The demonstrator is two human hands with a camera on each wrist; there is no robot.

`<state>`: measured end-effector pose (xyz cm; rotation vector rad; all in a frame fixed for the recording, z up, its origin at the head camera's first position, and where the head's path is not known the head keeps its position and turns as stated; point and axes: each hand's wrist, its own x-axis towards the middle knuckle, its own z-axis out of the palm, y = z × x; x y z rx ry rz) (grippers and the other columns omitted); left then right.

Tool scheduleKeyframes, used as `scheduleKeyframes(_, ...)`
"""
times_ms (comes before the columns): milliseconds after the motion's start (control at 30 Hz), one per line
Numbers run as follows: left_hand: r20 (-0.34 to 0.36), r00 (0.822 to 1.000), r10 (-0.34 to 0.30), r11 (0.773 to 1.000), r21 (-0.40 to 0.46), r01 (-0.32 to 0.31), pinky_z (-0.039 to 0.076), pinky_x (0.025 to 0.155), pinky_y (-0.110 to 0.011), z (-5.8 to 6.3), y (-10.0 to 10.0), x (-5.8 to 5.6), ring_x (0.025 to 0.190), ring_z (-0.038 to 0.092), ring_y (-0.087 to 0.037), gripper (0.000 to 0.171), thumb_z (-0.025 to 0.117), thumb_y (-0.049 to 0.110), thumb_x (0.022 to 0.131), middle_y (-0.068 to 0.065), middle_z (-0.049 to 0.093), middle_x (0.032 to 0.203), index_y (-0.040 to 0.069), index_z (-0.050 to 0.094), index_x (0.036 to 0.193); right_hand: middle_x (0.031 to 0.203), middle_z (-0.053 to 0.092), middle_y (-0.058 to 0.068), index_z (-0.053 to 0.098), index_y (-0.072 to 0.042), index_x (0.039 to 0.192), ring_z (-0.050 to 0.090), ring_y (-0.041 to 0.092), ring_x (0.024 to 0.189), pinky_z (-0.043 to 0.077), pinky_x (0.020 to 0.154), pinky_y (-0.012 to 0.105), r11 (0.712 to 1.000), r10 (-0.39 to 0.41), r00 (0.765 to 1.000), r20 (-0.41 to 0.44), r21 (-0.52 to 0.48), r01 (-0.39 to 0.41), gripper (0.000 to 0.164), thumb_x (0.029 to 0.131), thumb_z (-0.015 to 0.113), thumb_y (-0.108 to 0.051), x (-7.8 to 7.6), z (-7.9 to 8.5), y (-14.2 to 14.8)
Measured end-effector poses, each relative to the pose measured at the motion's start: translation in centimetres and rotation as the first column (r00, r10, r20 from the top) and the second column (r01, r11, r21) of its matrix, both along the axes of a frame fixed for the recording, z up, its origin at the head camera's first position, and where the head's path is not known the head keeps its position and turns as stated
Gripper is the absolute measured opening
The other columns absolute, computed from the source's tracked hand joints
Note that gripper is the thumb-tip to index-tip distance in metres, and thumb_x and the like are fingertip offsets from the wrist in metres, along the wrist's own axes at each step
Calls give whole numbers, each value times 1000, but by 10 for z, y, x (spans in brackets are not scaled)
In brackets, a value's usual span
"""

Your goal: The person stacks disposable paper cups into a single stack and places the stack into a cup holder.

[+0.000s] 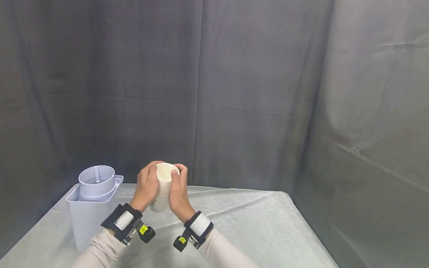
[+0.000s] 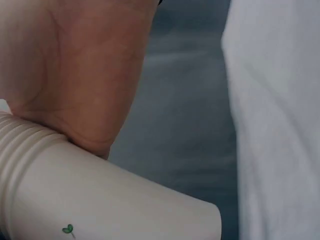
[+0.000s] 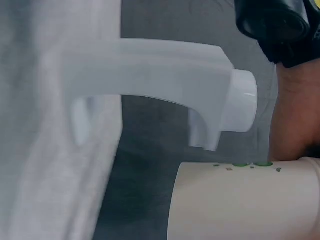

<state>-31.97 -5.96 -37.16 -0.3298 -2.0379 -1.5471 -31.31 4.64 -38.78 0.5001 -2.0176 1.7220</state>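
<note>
Both hands hold a nested stack of white paper cups [image 1: 162,199] above the table, the open top cup facing up and toward me. The left hand [image 1: 146,187] grips the stack's left side near the rims, its thumb along the cups. On the opposite side the right hand [image 1: 179,191] curls round it, thumb at the top rim. In the left wrist view the ribbed rims and a small green sprout print show on the cup stack [image 2: 90,195], and the left palm [image 2: 95,75] rests against it. The right wrist view shows green prints on the lowest cup [image 3: 240,200].
A white plastic stand [image 1: 88,219] with a round open-topped cylinder [image 1: 97,190] stands at the table's left. Its arched side shows in the right wrist view. Wrinkled pale cloth covers the table [image 1: 254,223]. Grey curtains [image 1: 241,93] hang behind and on both sides.
</note>
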Motion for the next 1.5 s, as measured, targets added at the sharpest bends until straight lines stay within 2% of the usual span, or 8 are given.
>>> scheduleKeyframes(200,-17,999,35,999,34,-35,43,84,-37,38,-40,-5,108,61,-39,54,22,22,106,-29,66,120,-6,64,122,124,48,10,40,-8,131,45,17,113,40,99,35,999,33,998,-53,40,-31,35,106,25,-28,-10,41,-38)
scheduleKeyframes(367,-23,999,43,999,21,-42,43,83,-35,64,-65,-2,105,59,-34,59,18,28,107,-30,63,120,-7,62,126,125,47,9,39,-7,130,43,15,114,39,99,31,996,71,994,-78,54,-67,37,106,24,-30,-18,66,-63)
scheduleKeyframes(633,-78,991,106,994,27,-104,43,75,-31,90,-96,-7,89,55,-14,62,19,33,107,-27,63,117,-7,62,127,127,46,6,38,-9,132,42,10,116,39,98,26,991,130,988,-81,49,-126,39,105,26,-34,-30,94,-96)
scheduleKeyframes(767,-79,990,121,992,33,-119,43,74,-28,89,-112,-7,85,53,-5,63,19,35,108,-24,63,116,-6,63,127,126,46,4,39,-9,132,41,8,115,38,98,25,988,151,987,-61,46,-148,38,105,28,-34,-31,96,-110)
scheduleKeyframes(933,-71,989,131,991,34,-129,41,79,-28,83,-125,-10,87,52,-2,64,18,35,108,-23,61,118,-7,61,129,126,47,2,42,-10,132,41,6,114,37,99,24,986,158,987,-36,51,-156,36,106,32,-34,-32,93,-121)
scheduleKeyframes(1133,24,984,175,983,51,-176,43,74,-29,75,-134,-18,84,53,-6,63,19,37,107,-15,59,112,-3,62,130,125,48,0,42,-13,132,46,7,114,40,101,25,984,145,989,24,100,-147,38,107,33,-40,-37,86,-128)
scheduleKeyframes(1267,98,982,161,986,29,-164,43,76,-32,64,-139,-23,87,52,-10,65,16,37,106,-19,59,119,-3,60,134,126,48,0,42,-12,132,48,8,119,41,105,26,982,143,987,75,115,-151,40,108,33,-43,-41,76,-128)
scheduleKeyframes(1500,149,978,147,989,-28,-145,42,80,-31,45,-150,-22,96,52,-14,67,12,35,106,-28,57,130,-5,56,137,124,48,1,42,-11,130,50,7,118,41,104,24,969,175,981,88,160,-187,38,108,35,-41,-42,57,-132)
